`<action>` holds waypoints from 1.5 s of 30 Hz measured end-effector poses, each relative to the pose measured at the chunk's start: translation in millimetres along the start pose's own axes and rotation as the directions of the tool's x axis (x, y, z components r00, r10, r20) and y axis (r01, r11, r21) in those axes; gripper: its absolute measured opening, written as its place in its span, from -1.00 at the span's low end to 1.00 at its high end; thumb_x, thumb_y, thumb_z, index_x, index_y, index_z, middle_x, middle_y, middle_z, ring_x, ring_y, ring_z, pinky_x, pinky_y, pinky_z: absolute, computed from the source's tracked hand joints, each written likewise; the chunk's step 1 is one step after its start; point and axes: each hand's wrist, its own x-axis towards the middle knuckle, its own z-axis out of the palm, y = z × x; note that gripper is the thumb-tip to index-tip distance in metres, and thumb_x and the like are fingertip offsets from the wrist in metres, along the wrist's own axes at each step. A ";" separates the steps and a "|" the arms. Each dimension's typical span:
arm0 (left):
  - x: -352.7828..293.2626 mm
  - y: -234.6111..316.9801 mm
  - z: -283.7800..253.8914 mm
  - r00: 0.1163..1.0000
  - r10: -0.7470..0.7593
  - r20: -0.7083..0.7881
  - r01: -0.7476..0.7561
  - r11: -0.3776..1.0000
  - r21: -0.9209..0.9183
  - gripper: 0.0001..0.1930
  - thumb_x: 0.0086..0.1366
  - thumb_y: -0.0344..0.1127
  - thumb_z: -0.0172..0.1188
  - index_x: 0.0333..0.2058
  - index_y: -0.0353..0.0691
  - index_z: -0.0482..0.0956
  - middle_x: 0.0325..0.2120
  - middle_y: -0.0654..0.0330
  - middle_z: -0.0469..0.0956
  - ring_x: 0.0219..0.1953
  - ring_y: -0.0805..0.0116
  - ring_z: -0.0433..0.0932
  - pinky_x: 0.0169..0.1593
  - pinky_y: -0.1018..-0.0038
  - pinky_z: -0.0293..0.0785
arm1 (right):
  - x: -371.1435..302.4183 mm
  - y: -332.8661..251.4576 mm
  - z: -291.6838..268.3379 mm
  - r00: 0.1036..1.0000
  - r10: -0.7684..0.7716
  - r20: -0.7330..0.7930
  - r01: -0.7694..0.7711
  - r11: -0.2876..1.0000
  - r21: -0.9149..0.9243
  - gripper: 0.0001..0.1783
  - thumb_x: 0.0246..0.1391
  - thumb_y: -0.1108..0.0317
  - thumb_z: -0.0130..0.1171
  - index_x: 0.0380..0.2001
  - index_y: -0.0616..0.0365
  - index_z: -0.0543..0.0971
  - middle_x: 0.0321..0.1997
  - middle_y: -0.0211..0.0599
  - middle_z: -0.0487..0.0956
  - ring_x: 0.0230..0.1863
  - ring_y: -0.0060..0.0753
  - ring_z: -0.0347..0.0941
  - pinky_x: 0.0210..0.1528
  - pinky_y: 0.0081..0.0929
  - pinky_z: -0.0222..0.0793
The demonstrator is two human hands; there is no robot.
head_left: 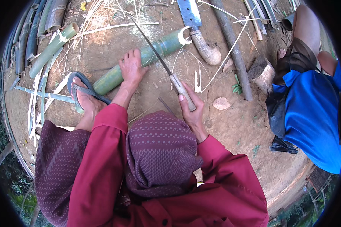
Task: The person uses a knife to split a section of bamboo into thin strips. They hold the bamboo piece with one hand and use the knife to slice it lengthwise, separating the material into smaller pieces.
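Observation:
A thick green bamboo section (pixel 161 47) lies slantwise on the ground, its far right end rough with pale splintered fibres. My left hand (pixel 132 68) presses down over its middle, fingers wrapped across the top. In my right hand (pixel 192 109) is the pale handle of a long narrow-bladed tool (pixel 154 50), pointing up and left. Its dark blade crosses over the bamboo and is seen nearly edge-on, so I cannot tell whether it is a saw or a knife. My sandalled left foot (pixel 83 90) is against the bamboo's near left end.
A wide-bladed machete (pixel 195 32) lies past the bamboo's splintered end, beside a wooden pole (pixel 233 49). A shorter bamboo piece (pixel 53 50), bamboo strips and stacked poles lie at left. At right, near a wood block (pixel 261 72), sits a person in blue (pixel 310 117).

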 end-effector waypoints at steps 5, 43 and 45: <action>13.0 -5.1 -11.6 0.999 0.039 0.017 -0.039 0.999 -0.013 -0.34 -0.22 -0.15 0.48 -0.13 -0.20 0.37 -0.16 0.09 0.47 -0.03 0.10 0.43 -0.02 0.10 0.36 | 3.5 -19.4 -2.2 1.000 0.013 0.005 -0.012 1.000 -0.024 -0.52 0.10 0.35 0.10 0.11 0.28 0.42 0.05 0.14 0.49 0.08 -0.05 0.45 0.12 -0.24 0.36; 12.5 25.5 -63.1 0.961 0.011 0.275 0.013 0.996 -0.087 -0.16 -0.30 -0.10 0.50 0.04 -0.15 0.38 0.09 0.01 0.34 0.16 0.02 0.30 0.17 0.09 0.27 | -174.2 -17.2 -171.5 0.999 -0.044 0.033 0.053 0.901 -0.430 -0.51 0.00 0.44 0.18 0.04 0.33 0.45 -0.26 -0.08 0.62 -0.38 -0.34 0.56 -0.31 -0.40 0.45; 7.4 40.1 -68.0 0.947 -0.036 0.321 0.060 0.996 -0.063 -0.22 -0.27 -0.12 0.49 0.00 -0.16 0.38 0.05 0.04 0.37 0.14 0.03 0.32 0.15 0.06 0.27 | -172.8 -23.0 -165.2 0.993 -0.003 -0.119 -0.030 0.960 -0.277 -0.53 0.03 0.43 0.16 0.04 0.36 0.44 -0.29 -0.14 0.62 -0.42 -0.41 0.53 -0.37 -0.42 0.42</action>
